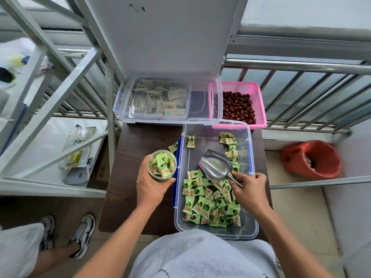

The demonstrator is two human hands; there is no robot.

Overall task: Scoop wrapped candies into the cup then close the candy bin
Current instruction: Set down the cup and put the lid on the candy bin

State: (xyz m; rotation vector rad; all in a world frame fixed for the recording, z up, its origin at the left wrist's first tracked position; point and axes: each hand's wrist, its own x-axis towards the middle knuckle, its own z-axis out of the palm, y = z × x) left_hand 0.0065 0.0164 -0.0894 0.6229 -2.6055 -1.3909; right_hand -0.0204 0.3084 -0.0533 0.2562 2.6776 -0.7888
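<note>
At frame centre the left hand [149, 187] wraps the cup [162, 165], heaped with candies and held just left of the open bin [253, 157]. The right hand [251, 189] pinches the handle of the scoop [215, 166], which hangs empty over the bin's bare middle. The cup looks full, so I would lay the scoop down, stand the cup on the tabletop [140, 141] away from the rim, then close the bin with both hands.

— Where's the open room?
— I see bare worktop [138, 145] left of the candy bin [216, 233], far of the cup [159, 178]. The bin's far-left floor is free too.
— What blocks?
— The scoop [215, 166] sits mid-bin, candies [210, 205] heap at its near end, and the clear box [152, 121] and pink basket [257, 93] wall the far edge.
</note>
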